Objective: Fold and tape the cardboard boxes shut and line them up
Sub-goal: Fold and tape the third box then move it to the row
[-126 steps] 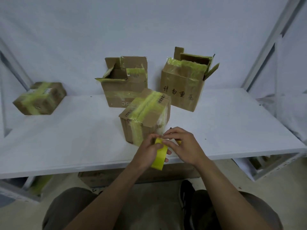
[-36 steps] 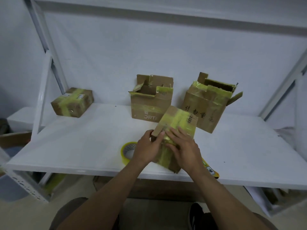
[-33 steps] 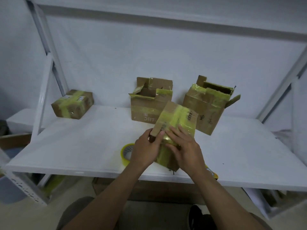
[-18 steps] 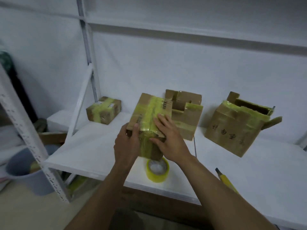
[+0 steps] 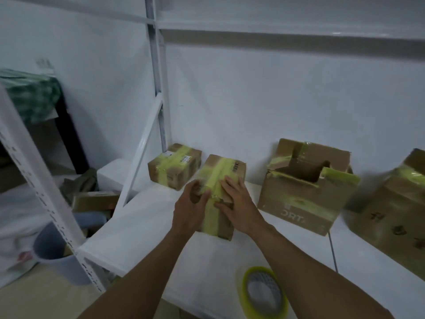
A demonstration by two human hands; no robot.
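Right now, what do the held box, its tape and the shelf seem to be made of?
The held box looks like matt brown cardboard, creased at its edges. The tape seems plastic film: yellow, glossy, wrinkled. The shelf is smooth white, maybe painted metal or laminate.

On my feed, a white table [image 5: 142,226] sits inside a white metal rack, with a perforated upright [image 5: 34,171] at front left, a rear post [image 5: 158,77] and a slanted brace [image 5: 140,155]. Left of the table, a grey bucket [image 5: 57,256] stands on the floor. A green patterned cloth [image 5: 30,93] drapes dark furniture. A thin grey cable [image 5: 332,252] lies on the table at right.
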